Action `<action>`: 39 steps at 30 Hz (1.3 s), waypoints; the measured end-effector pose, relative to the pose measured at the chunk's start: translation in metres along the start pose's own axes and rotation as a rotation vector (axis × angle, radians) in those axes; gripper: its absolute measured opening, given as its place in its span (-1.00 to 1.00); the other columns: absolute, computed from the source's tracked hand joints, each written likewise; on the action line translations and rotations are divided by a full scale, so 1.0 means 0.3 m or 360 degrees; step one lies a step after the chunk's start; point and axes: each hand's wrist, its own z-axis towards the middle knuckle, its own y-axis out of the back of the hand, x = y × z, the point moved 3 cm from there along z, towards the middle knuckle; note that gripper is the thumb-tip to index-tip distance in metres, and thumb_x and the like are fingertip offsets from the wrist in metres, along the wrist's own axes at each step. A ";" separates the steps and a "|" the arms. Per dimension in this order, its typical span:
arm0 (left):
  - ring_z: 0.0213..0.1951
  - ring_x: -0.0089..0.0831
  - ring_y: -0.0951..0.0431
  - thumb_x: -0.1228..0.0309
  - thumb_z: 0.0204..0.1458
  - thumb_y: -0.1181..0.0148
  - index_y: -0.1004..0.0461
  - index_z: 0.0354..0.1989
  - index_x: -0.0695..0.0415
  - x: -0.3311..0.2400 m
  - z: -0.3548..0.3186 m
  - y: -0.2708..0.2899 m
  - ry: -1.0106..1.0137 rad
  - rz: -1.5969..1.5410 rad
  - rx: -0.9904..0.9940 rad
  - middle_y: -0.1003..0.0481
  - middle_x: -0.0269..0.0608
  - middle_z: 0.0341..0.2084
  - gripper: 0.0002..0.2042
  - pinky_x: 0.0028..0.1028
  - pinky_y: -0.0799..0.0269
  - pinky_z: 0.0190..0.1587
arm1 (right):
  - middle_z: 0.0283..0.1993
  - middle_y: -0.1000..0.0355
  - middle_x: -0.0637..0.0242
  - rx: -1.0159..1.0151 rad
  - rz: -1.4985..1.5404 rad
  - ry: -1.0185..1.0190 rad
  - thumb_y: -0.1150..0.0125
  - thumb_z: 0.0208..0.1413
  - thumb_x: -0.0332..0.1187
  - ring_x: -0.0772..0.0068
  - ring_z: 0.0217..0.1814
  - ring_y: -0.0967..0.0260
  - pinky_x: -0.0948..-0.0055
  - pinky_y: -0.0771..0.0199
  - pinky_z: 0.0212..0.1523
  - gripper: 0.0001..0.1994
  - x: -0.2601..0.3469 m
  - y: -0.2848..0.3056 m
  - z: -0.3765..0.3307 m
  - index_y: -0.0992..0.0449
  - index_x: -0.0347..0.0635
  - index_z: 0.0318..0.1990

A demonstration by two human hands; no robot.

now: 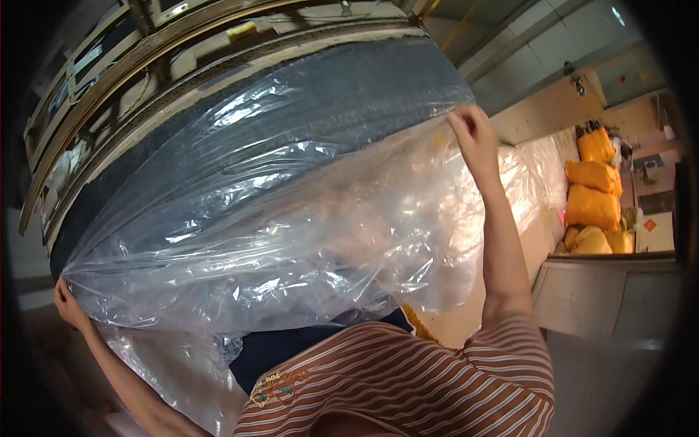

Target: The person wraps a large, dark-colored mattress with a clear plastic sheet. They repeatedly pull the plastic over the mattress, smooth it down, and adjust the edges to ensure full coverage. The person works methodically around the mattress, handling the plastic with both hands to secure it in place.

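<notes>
Head view: I note a large, crinkled sheet of clear plastic film stretched wide across the frame, lying over a dark grey padded slab that leans against a wooden-framed rack. My left hand pinches the film's lower left corner, fingers closed on it. My right hand, raised, grips the film's upper right edge. Yellow-orange filled sacks are stacked well apart, far right.
</notes>
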 end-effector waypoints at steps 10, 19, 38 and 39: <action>-0.13 -0.37 -0.51 0.11 0.12 -0.08 -0.55 -0.13 0.17 -0.066 -0.004 -0.031 0.0023 0.0053 -0.0022 -0.55 -0.18 -0.17 -0.63 -0.46 -0.33 -0.03 | -0.57 -0.21 0.58 0.0490 0.0355 -0.0383 -0.29 0.02 -0.23 0.74 -0.47 -0.11 0.66 -0.14 -0.44 -0.76 -0.076 -0.107 -0.107 -0.50 -0.24 -0.39; -0.26 -0.36 -0.54 0.03 0.10 -0.07 -0.58 -0.16 0.08 -0.021 0.014 -0.030 -0.0073 0.0169 -0.0033 -0.58 -0.21 -0.28 -0.62 -0.41 -0.37 -0.15 | -0.36 -0.28 0.64 0.0795 0.0939 -0.1000 -0.32 -0.02 -0.20 0.72 -0.34 -0.11 0.67 -0.12 -0.33 -0.63 -0.272 -0.324 -0.319 -0.48 -0.05 -0.05; -0.14 -0.35 -0.51 0.10 0.13 -0.08 -0.55 -0.11 0.15 -0.023 0.002 -0.048 0.0085 0.0093 -0.0095 -0.55 -0.18 -0.18 -0.63 -0.46 -0.33 -0.03 | -0.45 -0.42 0.48 0.0132 0.0481 -0.0064 -0.21 0.03 -0.26 0.65 -0.38 -0.30 0.59 -0.27 -0.33 -0.80 -0.037 -0.106 0.185 -0.54 -0.22 -0.32; -0.14 -0.37 -0.51 0.12 0.14 -0.08 -0.55 -0.11 0.16 -0.032 -0.004 -0.040 0.0056 0.0024 -0.0105 -0.54 -0.18 -0.18 -0.63 -0.47 -0.32 -0.02 | -0.45 -0.44 0.43 0.0093 0.0372 -0.0029 -0.21 0.01 -0.23 0.60 -0.39 -0.33 0.56 -0.30 -0.33 -0.79 -0.052 -0.152 0.248 -0.55 -0.20 -0.33</action>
